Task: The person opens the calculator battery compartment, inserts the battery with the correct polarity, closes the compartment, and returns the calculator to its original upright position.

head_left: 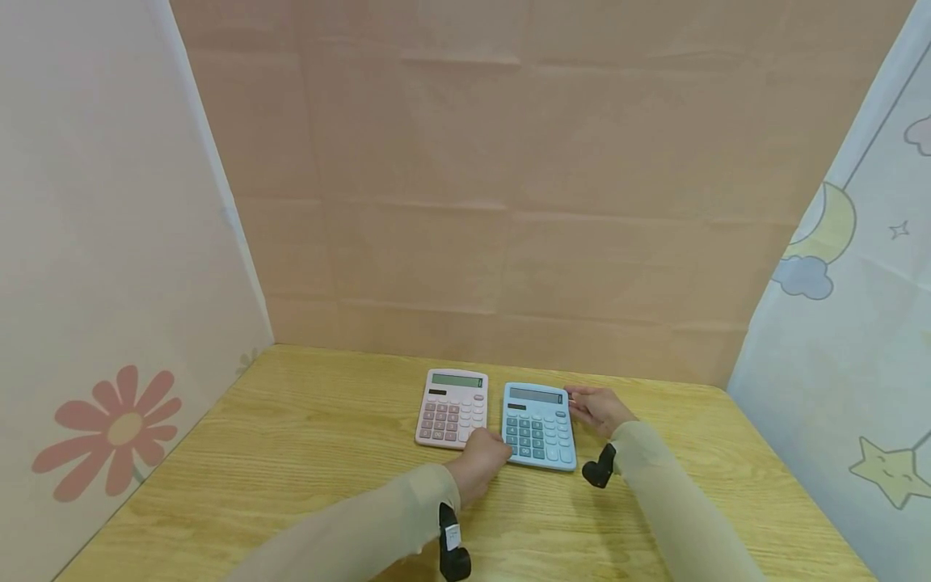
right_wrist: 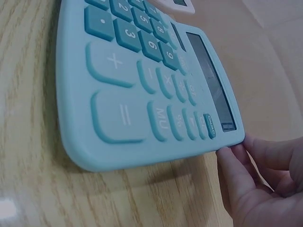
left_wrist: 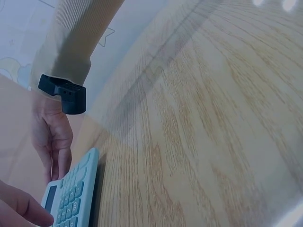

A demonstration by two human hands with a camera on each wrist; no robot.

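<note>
A light blue calculator (head_left: pixel 538 426) lies face up between both hands, its screen toward the back wall. At its lower left corner my left hand (head_left: pixel 481 462) pinches the edge, with the thumb (left_wrist: pixel 39 213) over the keys' side in the left wrist view. My right hand (head_left: pixel 598 408) grips the upper right corner; in the right wrist view its fingers (right_wrist: pixel 270 153) meet at that corner beside the screen. A shadow shows under the near edge there. Just left of it lies a pink calculator (head_left: pixel 452 408), its lower right corner partly behind my left hand.
The wooden table (head_left: pixel 327 420) runs back to a plain tan wall covering (head_left: pixel 436 178). White sheets with a red flower (head_left: pixel 124 428) on the left and a moon (head_left: pixel 829 226) on the right bound the sides. Each wrist wears a black camera mount (head_left: pixel 600 466).
</note>
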